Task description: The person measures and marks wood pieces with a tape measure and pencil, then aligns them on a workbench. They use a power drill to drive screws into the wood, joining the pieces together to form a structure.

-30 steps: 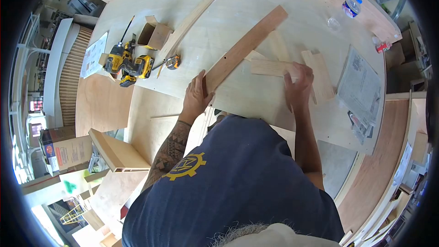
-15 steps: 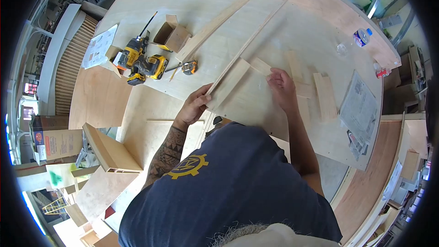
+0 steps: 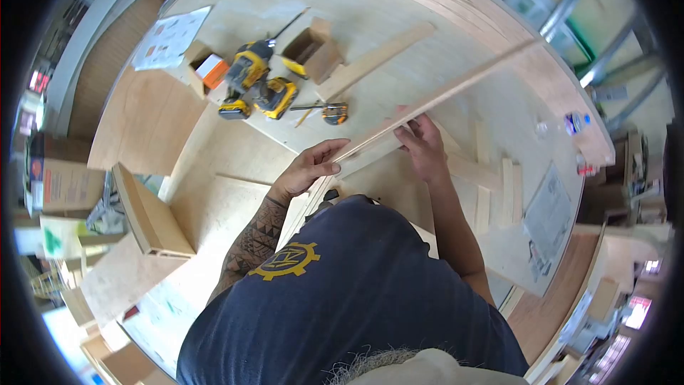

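Board (image 3: 463, 88) was held on edge over the bench (image 3: 242, 7), long axis from frame centre toward upper right. Its near end was pinched by the left hand (image 3: 310, 170); right hand (image 3: 422, 144) fingers were curled on it just beyond.

Bright, even daylight; strong fisheye warping, dark corners.
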A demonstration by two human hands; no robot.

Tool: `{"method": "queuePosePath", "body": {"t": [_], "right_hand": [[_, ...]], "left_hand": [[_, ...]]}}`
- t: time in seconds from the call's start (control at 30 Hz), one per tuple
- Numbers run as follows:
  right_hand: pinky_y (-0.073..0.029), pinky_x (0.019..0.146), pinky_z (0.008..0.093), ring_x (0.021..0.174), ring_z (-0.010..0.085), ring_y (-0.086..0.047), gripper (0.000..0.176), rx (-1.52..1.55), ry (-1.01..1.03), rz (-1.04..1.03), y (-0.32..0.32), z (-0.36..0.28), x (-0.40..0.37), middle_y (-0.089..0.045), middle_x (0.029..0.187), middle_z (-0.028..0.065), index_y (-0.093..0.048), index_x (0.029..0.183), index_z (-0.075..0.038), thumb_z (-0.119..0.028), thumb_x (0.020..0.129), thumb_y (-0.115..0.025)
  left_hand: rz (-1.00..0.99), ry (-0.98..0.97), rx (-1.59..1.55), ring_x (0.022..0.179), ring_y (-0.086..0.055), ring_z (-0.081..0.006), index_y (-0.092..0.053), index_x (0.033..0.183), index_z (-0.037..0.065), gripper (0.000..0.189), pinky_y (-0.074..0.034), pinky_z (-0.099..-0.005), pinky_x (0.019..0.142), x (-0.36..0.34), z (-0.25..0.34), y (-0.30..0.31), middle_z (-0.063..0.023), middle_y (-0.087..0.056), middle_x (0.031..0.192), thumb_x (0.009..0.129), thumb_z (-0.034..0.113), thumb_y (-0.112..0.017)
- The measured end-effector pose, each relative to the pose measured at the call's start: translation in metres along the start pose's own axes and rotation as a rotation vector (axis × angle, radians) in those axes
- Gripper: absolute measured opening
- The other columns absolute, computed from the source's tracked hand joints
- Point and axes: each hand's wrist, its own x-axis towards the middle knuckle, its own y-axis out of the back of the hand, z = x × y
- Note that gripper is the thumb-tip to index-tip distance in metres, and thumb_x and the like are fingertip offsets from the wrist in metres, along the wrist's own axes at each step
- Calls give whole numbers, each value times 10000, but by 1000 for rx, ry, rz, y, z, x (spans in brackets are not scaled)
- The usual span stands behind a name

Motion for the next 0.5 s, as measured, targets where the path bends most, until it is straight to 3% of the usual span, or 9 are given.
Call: {"method": "queuePosePath", "body": {"t": [0.07,0.13,0.17,0.2,0.3,0.5], "right_hand": [[-532,931,288,1141,135,-641,481,-108,87,38,-11,13,8,-676,1263,92,-547,1458,-16,-29,1001,-695],[-507,985,300,1173,166,-635,479,-81,171,4,-28,24,14,-667,1282,119,-527,1439,26,-11,991,-691],[-493,1023,314,1200,187,-629,489,-52,173,-35,-38,22,12,-657,1300,136,-511,1434,47,-8,983,-695],[-474,1058,331,1229,202,-617,510,-59,153,-114,-44,20,11,-645,1329,154,-494,1439,53,-9,975,-699],[-431,1124,364,1284,234,-586,601,-138,97,-262,-73,20,7,-599,1416,194,-429,1488,52,-22,958,-704],[-459,1093,361,1278,229,-591,702,-150,62,-629,-136,17,-11,-569,1450,209,-345,1548,47,-24,952,-709]], "left_hand": [[130,-34,54,1419,-535,-229,-424,1592,-41,778,-403,-366,1212,-11,1,14,-146,-577,1514,943,186,-787],[195,-55,195,1352,-583,-224,-512,1551,-5,661,-462,-370,1156,-25,-6,30,-144,-622,1457,988,224,-772],[257,-139,310,1285,-623,-218,-622,1475,41,511,-501,-376,1109,-35,-11,37,-123,-659,1410,1025,250,-743],[285,-135,375,1305,-611,-228,-669,1415,23,444,-472,-378,1131,-43,-13,43,-127,-671,1401,1053,278,-712],[391,-194,543,1281,-639,-272,-672,1420,56,424,-500,-402,1098,-79,-22,48,-160,-698,1332,1075,303,-677],[672,-100,488,1208,-691,-280,-688,1370,23,438,-539,-397,1074,-148,-58,15,-184,-716,1284,1053,324,-708]]}}
